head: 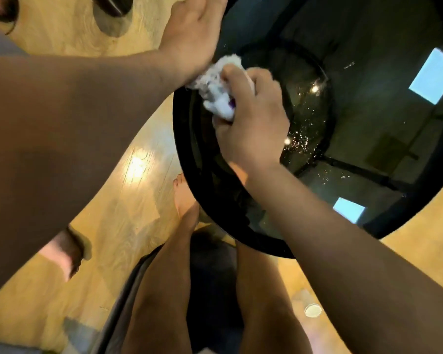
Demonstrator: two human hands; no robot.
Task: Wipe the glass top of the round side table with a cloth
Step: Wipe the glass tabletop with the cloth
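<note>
The round side table has a black rim (182,149) and a dark glass top (368,103) that reflects ceiling lights and carries bright specks near its middle. My right hand (251,121) presses a crumpled white cloth (215,90) onto the glass near the table's left edge, fingers closed around it. My left hand (192,34) lies flat with fingers together at the table's upper left rim, its wrist touching the cloth. Part of the cloth is hidden under my right hand.
A light wooden floor (118,213) surrounds the table. My bare legs and a foot (182,192) stand close against the near rim. A dark furniture leg (113,6) stands at the top left. A small round white object (313,310) lies on the floor at the lower right.
</note>
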